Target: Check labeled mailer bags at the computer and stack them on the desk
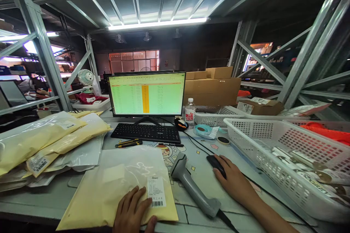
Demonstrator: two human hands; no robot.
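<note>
My left hand [131,209] lies with fingers spread on a yellowish plastic-wrapped package [101,182] at the front of the desk. Beside its fingertips is a white barcode label [156,191] stuck on the package. My right hand [232,178] is curved over a black computer mouse [214,163]. Between the hands, a grey barcode scanner [195,191] lies on the desk, its cable running toward the front edge. Behind the package sits a black keyboard [146,132], below a monitor [147,94] that displays a spreadsheet with one orange column.
Several wrapped packages [54,134] are piled at the left. A white perforated basket [254,153] with rolled items stands at the right. Toward the back are a water bottle [190,112], a teal tape roll [203,130], a yellow-black cutter [128,143] and cardboard boxes [213,93]. Metal shelf posts frame the desk.
</note>
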